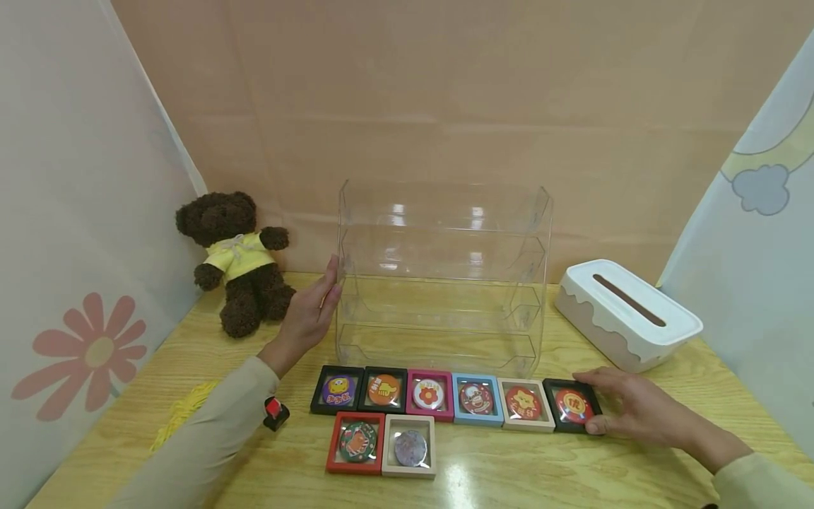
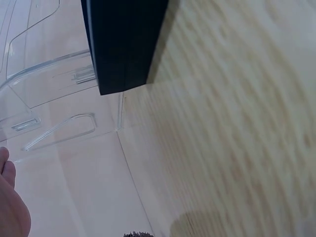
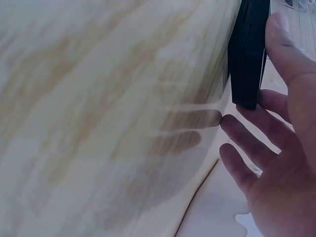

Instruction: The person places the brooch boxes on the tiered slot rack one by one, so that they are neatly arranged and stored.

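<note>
A clear acrylic display rack (image 1: 439,300) with tiered shelves stands mid-table. My left hand (image 1: 309,311) rests against its left side, fingers fairly straight. In front of the rack lies a row of square framed badges: two black ones (image 1: 337,390), then a pink (image 1: 429,394), a light blue (image 1: 478,400) and a beige one (image 1: 526,404). At the row's right end, my right hand (image 1: 642,410) holds a black framed badge (image 1: 573,406) by its edges, between thumb and fingers. Below the row, a red framed badge (image 1: 356,443) and another beige one (image 1: 410,447) sit side by side.
A brown teddy bear (image 1: 238,261) in a yellow shirt sits at the back left. The white tissue box (image 1: 626,311) stands at the back right. Yellow strands (image 1: 181,413) lie by my left forearm. A peach cloth (image 1: 445,92) hangs behind the wooden table (image 1: 509,466).
</note>
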Motion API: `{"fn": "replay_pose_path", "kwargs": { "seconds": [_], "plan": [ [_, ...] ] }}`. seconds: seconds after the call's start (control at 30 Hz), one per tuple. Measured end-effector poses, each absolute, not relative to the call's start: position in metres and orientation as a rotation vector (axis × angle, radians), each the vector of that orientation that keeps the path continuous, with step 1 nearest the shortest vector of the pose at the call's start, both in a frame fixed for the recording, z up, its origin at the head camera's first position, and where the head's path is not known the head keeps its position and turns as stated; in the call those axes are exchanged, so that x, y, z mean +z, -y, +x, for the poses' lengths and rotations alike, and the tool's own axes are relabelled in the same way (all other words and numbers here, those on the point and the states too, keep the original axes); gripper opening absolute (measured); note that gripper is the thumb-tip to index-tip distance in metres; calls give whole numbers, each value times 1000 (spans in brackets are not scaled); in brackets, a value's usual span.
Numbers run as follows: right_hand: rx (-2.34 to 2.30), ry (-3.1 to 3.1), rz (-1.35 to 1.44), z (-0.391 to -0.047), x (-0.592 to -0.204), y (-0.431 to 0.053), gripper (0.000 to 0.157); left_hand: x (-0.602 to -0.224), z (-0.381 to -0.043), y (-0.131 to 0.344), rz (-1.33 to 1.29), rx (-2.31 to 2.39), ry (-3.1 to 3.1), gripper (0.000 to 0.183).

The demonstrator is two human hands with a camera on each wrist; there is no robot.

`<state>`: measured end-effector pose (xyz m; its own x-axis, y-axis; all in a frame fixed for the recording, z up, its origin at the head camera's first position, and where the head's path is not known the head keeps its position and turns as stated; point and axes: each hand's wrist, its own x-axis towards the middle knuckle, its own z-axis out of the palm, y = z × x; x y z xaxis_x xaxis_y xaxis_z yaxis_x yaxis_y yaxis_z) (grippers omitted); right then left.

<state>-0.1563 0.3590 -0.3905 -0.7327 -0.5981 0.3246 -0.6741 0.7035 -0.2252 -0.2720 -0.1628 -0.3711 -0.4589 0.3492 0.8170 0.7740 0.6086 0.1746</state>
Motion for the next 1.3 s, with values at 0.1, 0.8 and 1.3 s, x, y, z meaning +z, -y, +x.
{"fn": "replay_pose_path", "kwargs": {
  "seconds": [0.1,0.8,1.3],
  "plan": [
    [561,2688,989,-157,-390,-358,72,-371,-272,163,-880,-692,2060,54],
    [1079,2534,938,-161,-391,-358,55,-373,-273,162,-887,-706,2026,53],
    [1013,2409,877,-164,-386,-366,37,-377,-274,162,-880,-710,2021,53]
  ]
}}
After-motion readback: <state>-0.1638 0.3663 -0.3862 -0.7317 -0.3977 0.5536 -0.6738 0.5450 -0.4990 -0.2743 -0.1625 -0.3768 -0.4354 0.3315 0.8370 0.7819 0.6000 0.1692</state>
